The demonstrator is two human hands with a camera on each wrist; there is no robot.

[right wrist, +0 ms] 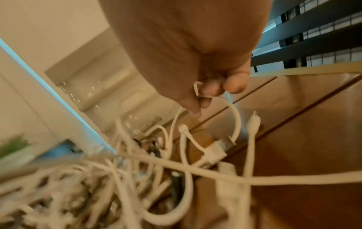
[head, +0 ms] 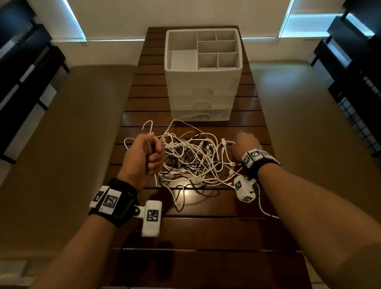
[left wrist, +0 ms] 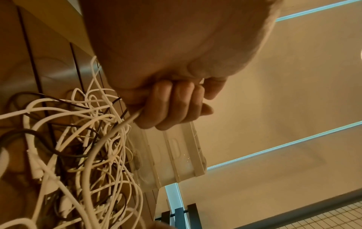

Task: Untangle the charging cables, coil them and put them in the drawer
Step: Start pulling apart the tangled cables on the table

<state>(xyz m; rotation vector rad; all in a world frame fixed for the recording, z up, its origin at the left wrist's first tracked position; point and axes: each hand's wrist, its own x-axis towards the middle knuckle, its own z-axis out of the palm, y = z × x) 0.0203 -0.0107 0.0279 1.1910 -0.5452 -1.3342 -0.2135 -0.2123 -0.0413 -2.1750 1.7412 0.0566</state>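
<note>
A tangle of white and black charging cables [head: 192,159] lies on the dark slatted table [head: 212,232], in front of a white drawer unit [head: 201,94]. My left hand [head: 146,156] sits at the pile's left edge, fist curled round a white cable [left wrist: 125,122] that runs out of the heap. My right hand [head: 244,145] is at the pile's right edge and pinches a short white cable [right wrist: 233,114] near its plug end; other white plugs [right wrist: 215,148] hang below it. The cables [right wrist: 98,186] beneath stay knotted together.
The drawer unit's top tray [head: 201,49] has several open compartments with nothing in them, and three shut drawers [head: 201,103] below. Beige benches [head: 51,152] flank the table, dark chairs [head: 362,55] stand at both sides. One cable end trails toward the near right [head: 263,209].
</note>
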